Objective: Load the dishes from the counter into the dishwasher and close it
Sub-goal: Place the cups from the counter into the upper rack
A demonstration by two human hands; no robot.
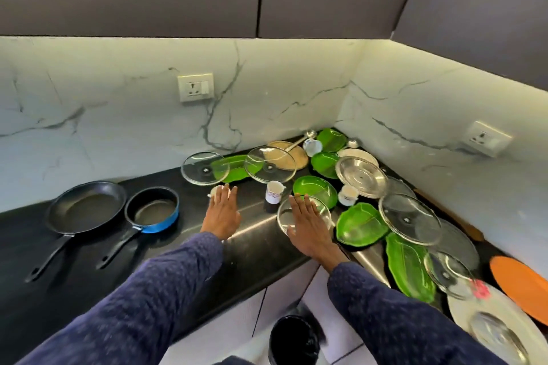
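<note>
Dishes crowd the corner of the black counter (255,243): green leaf-shaped plates (360,224), several glass lids (204,168), a steel plate (361,176) and small white cups (274,191). My left hand (222,210) is stretched flat over the counter, its fingertips at a small white cup (214,191) that it partly hides. My right hand (311,227) lies flat, fingers straight, over a glass lid (284,215) in front of a green bowl (315,188). Neither hand grips anything. The dishwasher is out of view.
A black frying pan (86,206) and a blue-sided pan (152,209) stand at the left with handles pointing toward me. An orange plate (517,283) and a white plate (462,315) sit at the right edge. A dark bin (292,339) stands on the floor below.
</note>
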